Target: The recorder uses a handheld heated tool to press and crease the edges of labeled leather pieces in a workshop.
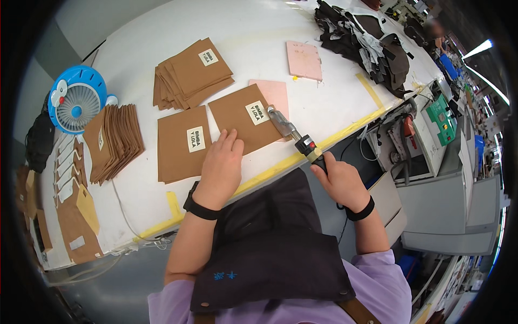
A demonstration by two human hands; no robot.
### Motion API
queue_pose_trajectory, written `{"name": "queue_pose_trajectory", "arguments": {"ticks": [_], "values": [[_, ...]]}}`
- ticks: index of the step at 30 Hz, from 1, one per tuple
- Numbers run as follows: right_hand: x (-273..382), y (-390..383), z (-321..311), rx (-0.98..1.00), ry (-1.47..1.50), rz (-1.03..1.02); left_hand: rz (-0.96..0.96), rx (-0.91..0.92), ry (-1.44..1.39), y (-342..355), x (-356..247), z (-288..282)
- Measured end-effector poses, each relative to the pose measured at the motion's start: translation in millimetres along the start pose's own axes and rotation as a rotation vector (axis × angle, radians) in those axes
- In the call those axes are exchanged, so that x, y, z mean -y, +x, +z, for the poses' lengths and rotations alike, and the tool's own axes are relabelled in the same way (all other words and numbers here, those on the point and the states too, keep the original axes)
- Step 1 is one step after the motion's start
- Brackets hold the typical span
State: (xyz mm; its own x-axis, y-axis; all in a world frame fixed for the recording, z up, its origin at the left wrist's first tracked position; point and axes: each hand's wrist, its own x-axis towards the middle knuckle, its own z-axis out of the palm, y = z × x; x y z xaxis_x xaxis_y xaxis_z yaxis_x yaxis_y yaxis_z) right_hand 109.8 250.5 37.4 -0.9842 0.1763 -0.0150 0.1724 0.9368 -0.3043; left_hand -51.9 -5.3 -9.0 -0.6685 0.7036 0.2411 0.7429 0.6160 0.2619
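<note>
My right hand (343, 181) is wrapped around the black handle of a corded hand tool (307, 147) with a red part and a long silver metal head. That head lies over the right edge of a brown fabric piece (243, 121) bearing a white printed label (257, 112). My left hand (224, 164) rests flat on the lower left corner of the same piece, fingers stretched out. Just left lies a second brown labelled piece (175, 143). A pink sheet (276, 96) shows partly from under the right-hand piece.
Behind are a pile of brown pieces (186, 73) and a pink pad (304, 60). To the left stand a fanned brown stack (116, 143) and a blue fan (75, 102). Dark bags (372, 46) lie far right; yellow tape (259, 182) lines the table's near edge.
</note>
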Motion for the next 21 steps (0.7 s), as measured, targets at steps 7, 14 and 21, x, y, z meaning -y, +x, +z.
{"name": "queue_pose_trajectory", "arguments": {"ticks": [7,14,21], "values": [[9.2,34.5,6.7,-0.087,-0.062,-0.035,0.035,0.125,-0.074,-26.6,-31.5,-18.0],[20.6,35.5,-21.1,0.072,-0.113,0.034,0.058,0.17,-0.075,-40.2,-33.5,-21.1],[20.4,87.0,6.0,-0.062,-0.133,-0.023,0.06,0.203,-0.121,-38.5,-29.5,-21.4]]}}
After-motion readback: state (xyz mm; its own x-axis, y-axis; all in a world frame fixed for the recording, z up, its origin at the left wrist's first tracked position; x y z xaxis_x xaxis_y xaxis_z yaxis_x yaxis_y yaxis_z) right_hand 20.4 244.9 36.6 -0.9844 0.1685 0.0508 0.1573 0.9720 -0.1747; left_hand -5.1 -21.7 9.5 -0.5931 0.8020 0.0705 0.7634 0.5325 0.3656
